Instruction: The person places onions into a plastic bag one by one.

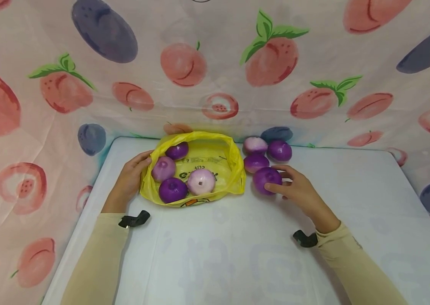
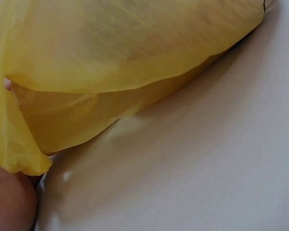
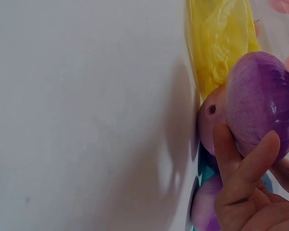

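Observation:
A yellow plastic bag (image 1: 234, 161) lies with its mouth spread wide, and several purple onions, among them a pale one (image 1: 201, 181), sit inside it. My left hand (image 1: 130, 178) holds the bag's left rim; in the left wrist view the yellow film (image 2: 111, 57) covers most of the fingers. To the right of the bag, my right hand (image 1: 295, 186) grips a purple onion (image 1: 267, 181) between thumb and fingers. The right wrist view shows this onion (image 3: 262, 103) held in front of other onions. Behind it are a pale onion (image 1: 255, 145) and two darker ones (image 1: 279, 151).
The white table (image 1: 215, 254) extends in front of the bag and to both sides. A fruit-patterned cloth (image 1: 215, 63) hangs along the back and left. Black wrist-worn pieces (image 1: 135, 219) stick out from both sleeves.

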Demonstrator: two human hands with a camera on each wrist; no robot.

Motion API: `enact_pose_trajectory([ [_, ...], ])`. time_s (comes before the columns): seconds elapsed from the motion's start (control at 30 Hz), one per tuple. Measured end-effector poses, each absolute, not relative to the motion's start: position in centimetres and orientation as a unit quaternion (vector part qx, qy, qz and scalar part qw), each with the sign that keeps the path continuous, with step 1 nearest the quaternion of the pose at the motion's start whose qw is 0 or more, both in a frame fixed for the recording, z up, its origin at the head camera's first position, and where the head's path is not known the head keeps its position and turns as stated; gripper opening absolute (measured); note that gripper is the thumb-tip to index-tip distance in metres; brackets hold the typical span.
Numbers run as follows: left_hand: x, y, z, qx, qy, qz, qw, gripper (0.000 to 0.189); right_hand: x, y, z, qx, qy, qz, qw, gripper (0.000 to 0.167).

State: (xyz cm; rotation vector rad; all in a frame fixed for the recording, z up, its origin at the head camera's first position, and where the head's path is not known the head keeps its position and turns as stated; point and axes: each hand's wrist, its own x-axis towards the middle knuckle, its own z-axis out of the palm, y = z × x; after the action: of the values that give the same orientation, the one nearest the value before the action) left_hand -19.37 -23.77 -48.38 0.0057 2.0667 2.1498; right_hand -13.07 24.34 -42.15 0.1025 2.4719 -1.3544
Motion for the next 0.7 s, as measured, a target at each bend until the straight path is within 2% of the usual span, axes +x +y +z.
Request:
enact_pose_trajectory([
  [0.7, -19.4, -23.8, -48.4, -0.006, 0.689, 0.72, 0.081, 0.049, -14.1, 20.1, -39.8, 0.001, 0.857, -0.49, 0.158, 0.081],
])
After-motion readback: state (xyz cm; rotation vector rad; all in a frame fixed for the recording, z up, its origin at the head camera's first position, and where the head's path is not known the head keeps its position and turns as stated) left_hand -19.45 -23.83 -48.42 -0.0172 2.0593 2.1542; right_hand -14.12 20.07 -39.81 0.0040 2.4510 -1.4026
